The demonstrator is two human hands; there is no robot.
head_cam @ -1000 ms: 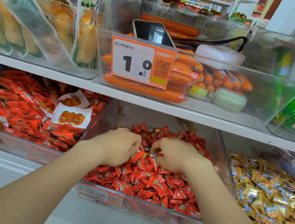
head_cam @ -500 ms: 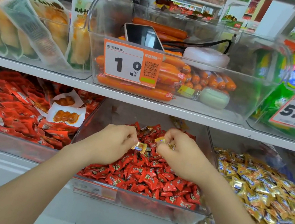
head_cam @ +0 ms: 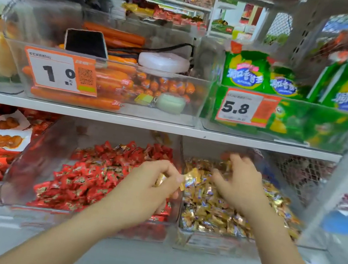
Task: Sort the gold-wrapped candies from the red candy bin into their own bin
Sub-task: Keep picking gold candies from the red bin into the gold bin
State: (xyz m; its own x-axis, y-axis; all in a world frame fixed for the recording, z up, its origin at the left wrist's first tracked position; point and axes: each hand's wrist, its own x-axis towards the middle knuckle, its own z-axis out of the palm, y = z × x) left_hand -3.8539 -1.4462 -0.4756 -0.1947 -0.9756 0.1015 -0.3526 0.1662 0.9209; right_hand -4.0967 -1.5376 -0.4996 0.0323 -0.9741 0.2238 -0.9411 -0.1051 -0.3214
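Gold-wrapped candy, a single piece, is pinched between the thumb and forefinger of the left hand, right at the right-hand wall of the red candy bin. The piece sticks out sideways past that wall, towards the neighbouring gold candy bin.

The left forearm rises from the lower left and crosses the red candy bin's front rim. Its hand hangs over the bin's right end, above the red candies, back of the hand up, with the other fingers curled under. A glint of gold foil also shows beneath those curled fingers; I cannot tell whether it is a second piece or part of the same wrapper.

The right hand is just beyond the red candy bin's right wall, over the heap of gold candies that fills the neighbouring bin. Its palm faces down, wrist bent slightly back, and the fingers are spread and loose, reaching towards the back of the heap. No candy shows in its grasp, but the fingertips are blurred. The right forearm comes up from the lower right across the gold candy bin's front.

Directly above the red candy bin runs a white shelf.
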